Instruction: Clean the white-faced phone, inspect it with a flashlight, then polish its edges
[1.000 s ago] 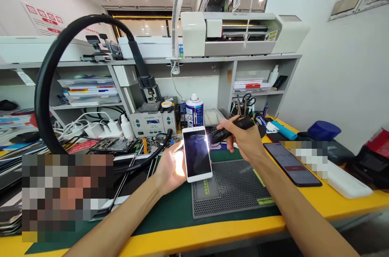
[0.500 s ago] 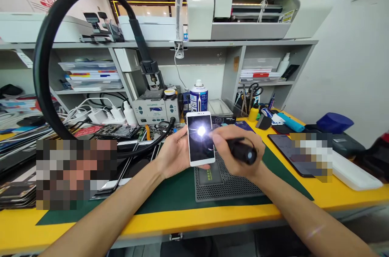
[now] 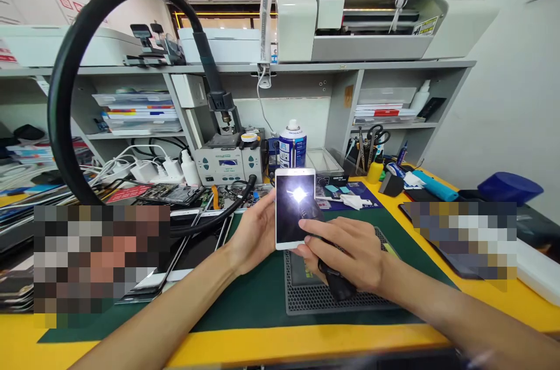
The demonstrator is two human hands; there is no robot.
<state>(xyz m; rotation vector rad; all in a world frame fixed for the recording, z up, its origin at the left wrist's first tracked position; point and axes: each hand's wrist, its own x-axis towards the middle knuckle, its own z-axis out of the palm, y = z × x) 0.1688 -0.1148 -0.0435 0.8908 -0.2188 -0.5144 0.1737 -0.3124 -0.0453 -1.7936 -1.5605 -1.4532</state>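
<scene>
A white-framed smartphone (image 3: pixel 286 224) stands tilted up in my left hand (image 3: pixel 254 236), which grips its left side and back; its far fingers are hidden. The dark screen faces me and carries a bright white glare near its top. My right hand (image 3: pixel 354 247) is closed round a small black flashlight (image 3: pixel 339 285), whose tail sticks out below the palm. The index finger is stretched out over the lower right of the screen, at or very near the glass. Beneath both lies a grey perforated pad (image 3: pixel 301 300) on a green mat (image 3: pixel 236 306).
A black hose (image 3: pixel 61 96) arches on the left from a grey soldering station (image 3: pixel 227 163). A blue and white spray can (image 3: pixel 293 145) stands behind the phone. Phone parts (image 3: pixel 175 192) crowd the left; a yellow bottle (image 3: pixel 375 171) and scissors (image 3: pixel 378 135) stand right.
My right hand has turned and dropped, so the flashlight's tail now points down toward me. Its index finger has come onto or close to the screen. The glare stays near the screen's top.
</scene>
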